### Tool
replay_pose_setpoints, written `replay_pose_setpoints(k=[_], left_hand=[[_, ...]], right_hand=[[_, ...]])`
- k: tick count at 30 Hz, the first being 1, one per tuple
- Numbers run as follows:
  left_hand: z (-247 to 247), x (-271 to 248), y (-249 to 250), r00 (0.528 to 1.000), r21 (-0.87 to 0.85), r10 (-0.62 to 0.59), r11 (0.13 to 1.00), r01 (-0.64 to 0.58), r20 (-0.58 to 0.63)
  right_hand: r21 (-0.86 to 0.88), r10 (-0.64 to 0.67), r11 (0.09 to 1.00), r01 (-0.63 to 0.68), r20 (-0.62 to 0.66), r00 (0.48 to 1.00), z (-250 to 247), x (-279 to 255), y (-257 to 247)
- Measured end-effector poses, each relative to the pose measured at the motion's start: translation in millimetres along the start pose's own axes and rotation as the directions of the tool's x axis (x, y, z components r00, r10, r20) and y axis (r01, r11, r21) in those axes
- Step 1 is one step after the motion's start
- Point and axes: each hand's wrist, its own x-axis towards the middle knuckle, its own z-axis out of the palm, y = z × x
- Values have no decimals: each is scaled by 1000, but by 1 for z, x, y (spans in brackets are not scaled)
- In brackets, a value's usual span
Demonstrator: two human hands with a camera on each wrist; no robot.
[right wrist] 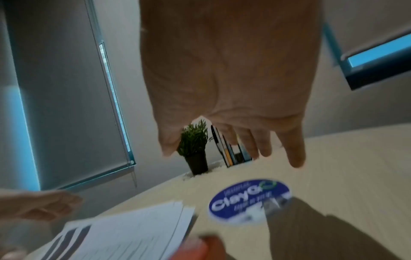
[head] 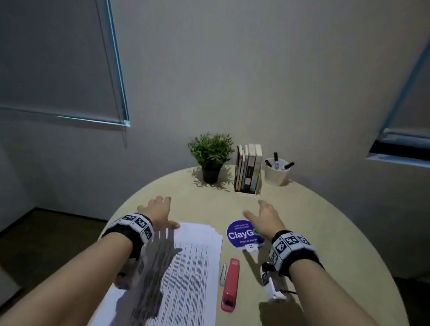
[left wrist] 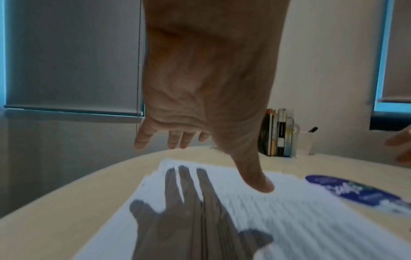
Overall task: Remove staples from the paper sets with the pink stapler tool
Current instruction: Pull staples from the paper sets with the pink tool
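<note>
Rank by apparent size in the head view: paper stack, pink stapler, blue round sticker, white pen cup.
1. paper stack
2. pink stapler
3. blue round sticker
4. white pen cup, though it stands farther away

Looked like a small office or meeting room — plain pale walls, roller blinds [head: 56,50] drawn over windows on both sides. Furnished with a rounded light-wood table [head: 319,221] set against the wall. Along its far edge, arranged desk-style: a potted plant [head: 210,156], a row of upright books [head: 248,167], a white cup of markers [head: 277,171]. Nearer, printed paper sets [head: 188,275], a pink stapler [head: 230,283] and a round blue branded sign [head: 242,234] — office items throughout.
</note>
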Motion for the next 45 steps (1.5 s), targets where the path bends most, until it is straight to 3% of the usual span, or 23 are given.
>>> replay_pose_setpoints(k=[2,5,9,16,18,22,25,30,36,39,42,45], left_hand=[[31,-9,-7,994,28,-69,997,67,85],[79,-17,-23,985,47,-102,994,96,137],[107,-26,-30,981,20,-153,988,152,118],[109,-30,-33,969,-21,-207,977,212,134],[105,-25,-33,982,-1,-157,987,158,105],[89,-4,-14,988,97,149,983,-153,47],[81,13,2,979,68,206,976,-205,3],[92,31,9,986,130,145,979,-155,80],[114,20,-2,989,102,147,984,-146,1],[120,5,6,994,94,112,989,-112,6],[123,-12,20,993,88,116,989,-118,34],[127,-28,41,990,84,127,988,-132,65]], right_hand=[[-6,77,997,-77,150,986,32,-7,11],[-63,177,984,-166,348,921,78,-27,24],[-224,143,972,-76,300,943,113,-51,25],[-225,111,973,-51,266,957,121,-47,37],[-243,82,970,-17,263,961,120,-49,39],[-256,67,967,12,295,953,109,-59,34],[-229,58,973,17,314,948,102,-60,32],[-38,92,996,-85,302,949,97,-51,52],[161,33,984,-81,284,958,88,-45,73],[355,38,924,-145,290,956,79,-54,64],[459,81,880,-124,112,990,66,-47,57],[528,161,841,-122,-29,986,60,-44,49]])
